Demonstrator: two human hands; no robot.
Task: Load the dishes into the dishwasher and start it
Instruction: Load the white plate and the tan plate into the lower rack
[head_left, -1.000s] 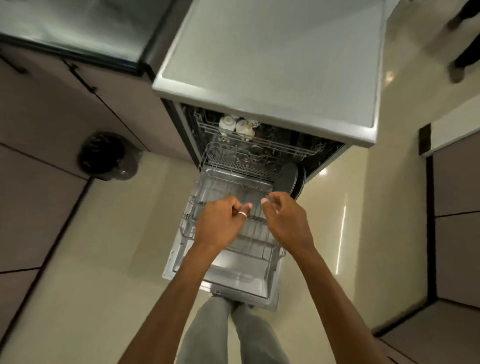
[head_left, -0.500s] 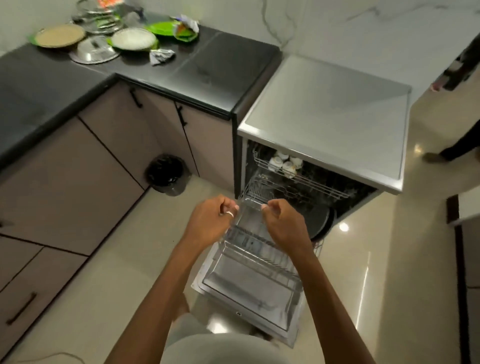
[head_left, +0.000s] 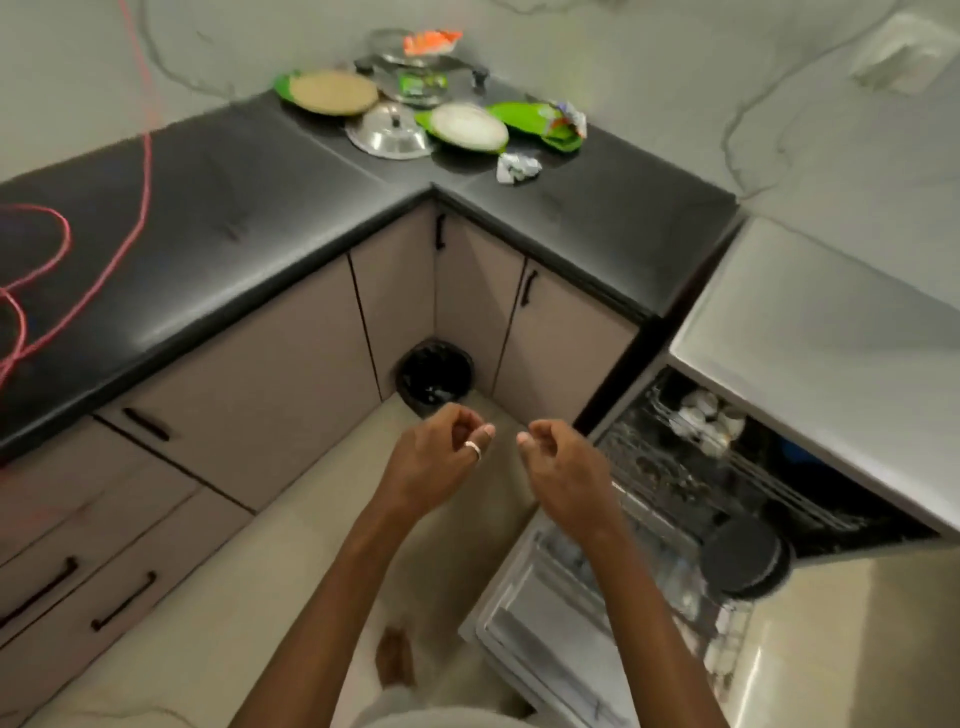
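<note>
Both hands hover just left of the open dishwasher, holding nothing. The left hand and right hand each have loosely curled fingers, with the thumb tips pointing toward one another and not touching. The dirty dishes lie with a steel lid on the black counter, left of the dishwasher and beyond it — well apart from either hand. Inside the dishwasher, white cups sit in the upper rack and a black pan stands in the lower one.
</note>
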